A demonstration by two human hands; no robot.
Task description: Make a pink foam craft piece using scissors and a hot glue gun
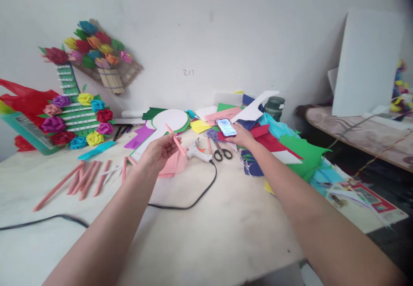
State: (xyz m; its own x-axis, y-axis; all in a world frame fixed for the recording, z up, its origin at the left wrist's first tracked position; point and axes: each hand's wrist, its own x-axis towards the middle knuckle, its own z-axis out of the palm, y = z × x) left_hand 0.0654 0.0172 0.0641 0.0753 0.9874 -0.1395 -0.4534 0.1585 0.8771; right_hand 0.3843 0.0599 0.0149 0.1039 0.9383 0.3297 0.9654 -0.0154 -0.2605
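My left hand (162,150) is closed round a thin pink paper roll (177,140), which slants up and away from me. Just right of it a white glue gun (199,151) lies on its side, its black cord running toward me. My right hand (242,135) grips the right edge of a lit phone (227,128) over the paper pile. Below the phone lie dark-handled scissors (222,153). More pink paper rolls (89,180) are spread on the table at the left, with a few white sticks among them. Behind my left hand is a white card disc (171,119).
Coloured paper sheets (295,150) heap up at the right, before a dark green container (274,107). At the left stand a guitar-shaped paper-flower piece (80,118) and a teal bottle (30,133). A flower bouquet (109,79) leans on the wall. A black cord (41,221) crosses the near left.
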